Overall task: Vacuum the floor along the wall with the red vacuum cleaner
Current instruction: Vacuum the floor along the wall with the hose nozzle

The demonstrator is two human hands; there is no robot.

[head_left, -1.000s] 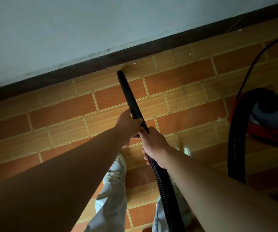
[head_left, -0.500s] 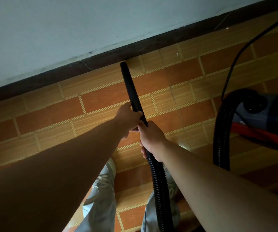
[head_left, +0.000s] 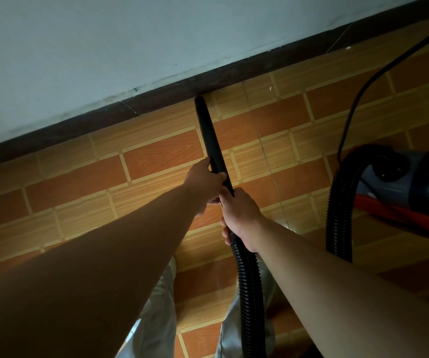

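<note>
**Q:** What lies left of the nozzle (head_left: 210,135)?

**A:** A smooth, pale painted wall (head_left: 104,47) meets a dark, matte baseboard (head_left: 79,130), a straight band rising diagonally toward the right. Below it the floor (head_left: 79,182) is glossy tile laid in a brick pattern. Orange-brown rectangles alternate with lighter wood-grain ones, separated by thin, pale ribbed joints.

**Q:** And the nozzle itself?

**A:** It is a rigid, smooth black tube that tapers to a rounded tip. The tip lies at the foot of the baseboard, where the floor meets the wall. The left hand (head_left: 204,182) grips the nozzle's lower end from the left, with its fingers wrapped round the tube. The right hand (head_left: 239,215) sits just behind it, touching it. Its fingers are curled round the joint where the smooth tube gives way to the ribbed hose (head_left: 247,293).

**Q:** What continues behind and to the right of the nozzle?

**A:** The corrugated black hose runs down from the right hand between two pale grey trouser legs (head_left: 154,326) and leaves the bottom edge. Well to the right of the nozzle, another ribbed stretch arches up to the vacuum cleaner (head_left: 402,192). The cleaner has a rounded grey and dark-blue plastic top over a red base, and it stands on the tiles. A thin black cord (head_left: 358,99) curves from near the cleaner toward the upper right edge.
</note>
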